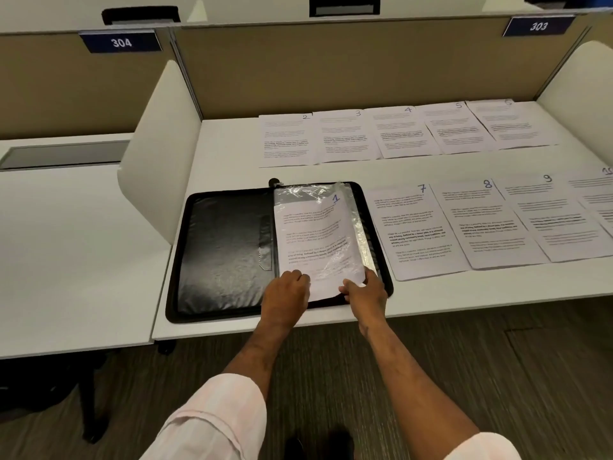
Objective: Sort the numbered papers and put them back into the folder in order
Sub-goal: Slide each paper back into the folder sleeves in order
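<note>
A black leathery folder point(225, 247) lies open near the white worktop's point(225, 151) front edge, bare room to its left, both hands' fingers, left hand point(286, 293) and right hand point(366, 290), pinched on sheet 1 point(315, 234) half inside a crinkly clear sleeve point(360, 227), with sheets 7 point(414, 230) and 8 point(477, 220) flat alongside.

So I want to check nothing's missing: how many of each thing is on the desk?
Numbered papers: 10, with sheet 1 in the folder, sheets 2 to 6 in the back row, and sheets 7 to 10 in the front row
Folder: 1
Total: 11
</note>
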`<state>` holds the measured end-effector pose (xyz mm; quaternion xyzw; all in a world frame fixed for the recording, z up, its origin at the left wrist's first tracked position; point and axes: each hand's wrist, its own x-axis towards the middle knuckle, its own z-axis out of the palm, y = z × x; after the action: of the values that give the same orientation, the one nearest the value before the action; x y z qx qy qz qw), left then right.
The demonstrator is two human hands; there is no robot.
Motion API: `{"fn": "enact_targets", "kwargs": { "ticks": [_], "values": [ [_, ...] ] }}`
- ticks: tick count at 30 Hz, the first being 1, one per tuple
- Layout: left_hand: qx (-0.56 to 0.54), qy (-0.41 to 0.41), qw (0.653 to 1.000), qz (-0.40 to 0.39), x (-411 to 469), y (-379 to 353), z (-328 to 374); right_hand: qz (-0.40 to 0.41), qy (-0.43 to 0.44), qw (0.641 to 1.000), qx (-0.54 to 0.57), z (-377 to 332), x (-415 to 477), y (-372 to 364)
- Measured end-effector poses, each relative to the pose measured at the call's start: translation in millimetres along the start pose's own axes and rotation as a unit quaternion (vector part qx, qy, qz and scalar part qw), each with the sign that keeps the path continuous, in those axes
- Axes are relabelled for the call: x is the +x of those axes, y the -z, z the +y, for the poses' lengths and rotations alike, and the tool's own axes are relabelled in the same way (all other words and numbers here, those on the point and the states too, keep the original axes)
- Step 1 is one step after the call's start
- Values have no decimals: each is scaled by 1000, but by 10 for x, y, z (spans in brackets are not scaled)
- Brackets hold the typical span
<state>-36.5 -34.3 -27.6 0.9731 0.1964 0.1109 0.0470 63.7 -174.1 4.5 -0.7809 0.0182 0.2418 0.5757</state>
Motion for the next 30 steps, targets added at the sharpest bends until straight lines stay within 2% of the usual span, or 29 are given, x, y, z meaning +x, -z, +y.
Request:
{"fn": "enact_targets", "kwargs": {
  "ticks": [6, 13, 25, 30],
  "values": [
    [-3, -4, 1000, 12, -19, -9, 0, 22, 25, 999, -36, -74, 151, -14],
    [-8, 9, 1000, 9, -5, -27, -4, 37, 35, 991, -125, -128, 227, 8],
    [19, -40, 999, -24, 214, -60, 41, 6, 44, 992, -120, -132, 338, 76],
    [19, -33, 999, -28, 311, -55, 51, 0, 49, 988, -147, -104, 351, 127]
  ]
}}
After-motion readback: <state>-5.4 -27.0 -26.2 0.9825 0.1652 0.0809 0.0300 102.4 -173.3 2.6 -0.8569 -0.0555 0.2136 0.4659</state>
